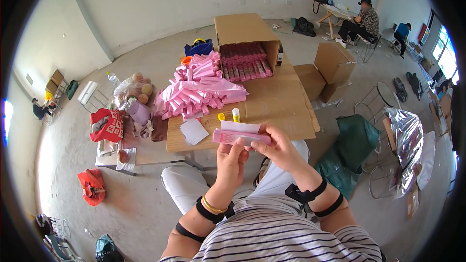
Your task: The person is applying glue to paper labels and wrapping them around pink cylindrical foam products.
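Note:
Just beyond the near table edge, a pink rolled packet (224, 137) with a printed pattern is held level in both hands. My left hand (231, 161) closes on it from below, thumb laid on its front. My right hand (280, 148) grips its right end with thumb and fingers. Along the packet's upper edge lies a white paper slip (240, 126); whether it is stuck on cannot be told. Behind it a glue stick (236, 115) stands upright, its yellow cap (221, 116) apart to its left. White paper sheets (194, 132) rest on the table to the left.
Loose pink rolls (194, 94) are heaped on the wooden table (286, 102). An open cardboard box (247, 29) holds stacked rolls at the back, beside a blue tape dispenser (199, 47). Bags (107, 125) crowd the left. A green sack (347, 148) stands right; people (364, 22) sit farther off.

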Available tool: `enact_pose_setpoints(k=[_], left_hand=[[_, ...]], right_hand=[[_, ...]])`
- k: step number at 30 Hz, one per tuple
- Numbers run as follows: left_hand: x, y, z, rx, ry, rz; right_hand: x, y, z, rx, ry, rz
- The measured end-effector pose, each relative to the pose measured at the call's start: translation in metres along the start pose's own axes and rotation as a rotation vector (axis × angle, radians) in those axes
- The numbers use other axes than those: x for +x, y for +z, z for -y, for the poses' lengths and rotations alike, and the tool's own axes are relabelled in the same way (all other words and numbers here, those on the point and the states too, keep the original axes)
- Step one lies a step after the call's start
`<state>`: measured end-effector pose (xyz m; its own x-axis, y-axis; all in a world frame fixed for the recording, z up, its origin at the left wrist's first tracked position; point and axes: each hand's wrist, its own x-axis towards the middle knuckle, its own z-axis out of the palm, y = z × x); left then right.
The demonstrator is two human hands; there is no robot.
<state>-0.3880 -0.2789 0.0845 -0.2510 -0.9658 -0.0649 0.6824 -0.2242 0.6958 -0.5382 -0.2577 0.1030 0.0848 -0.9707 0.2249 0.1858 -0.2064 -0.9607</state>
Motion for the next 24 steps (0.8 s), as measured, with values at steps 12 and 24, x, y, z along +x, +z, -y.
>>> enact_pose_setpoints(k=[12, 24], left_hand=[[-0.009, -0.012, -0.056, 0.426, -0.092, 0.198], [-0.018, -0.004, -0.052, 0.515, -0.059, 0.185]], right_hand=[[-0.003, -0.008, 0.019, -0.121, 0.068, 0.097], [-0.01, -0.003, 0.017, 0.012, 0.192, 0.087]])
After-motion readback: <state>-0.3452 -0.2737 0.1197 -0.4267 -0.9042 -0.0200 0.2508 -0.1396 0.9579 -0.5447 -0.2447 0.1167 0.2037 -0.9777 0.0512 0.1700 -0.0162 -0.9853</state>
